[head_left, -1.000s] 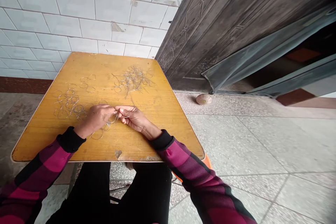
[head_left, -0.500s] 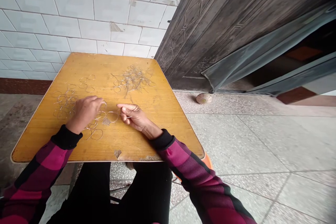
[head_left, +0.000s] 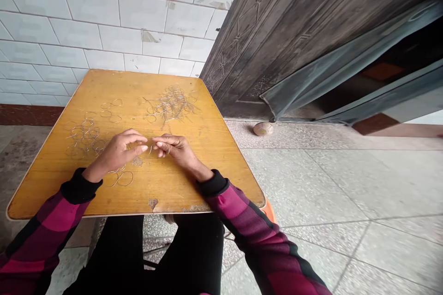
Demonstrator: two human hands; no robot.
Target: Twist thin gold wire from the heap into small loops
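Observation:
Over the middle of the wooden table, my right hand pinches a thin, curved metal wire between thumb and fingers. Part of the wire is hidden by the fingers. My left hand is just to the left, its thumb and forefinger apart and pointing at the wire; nothing shows between them. Bent wire loops lie below my left hand, partly covered by it. Beyond its wrist spreads a loose cluster of wire rings. A tangled heap of wire pieces sits farther back, right of centre.
A few separate wire loops lie at the table's back left. The white tiled wall stands behind the table. To the right are a dark carved wooden door, a grey curtain and a round pale object on the floor.
My left hand has moved right from the loops towards my right hand, and its fingers have parted. The joined rings between the hands are no longer visible there. The view has shifted slightly.

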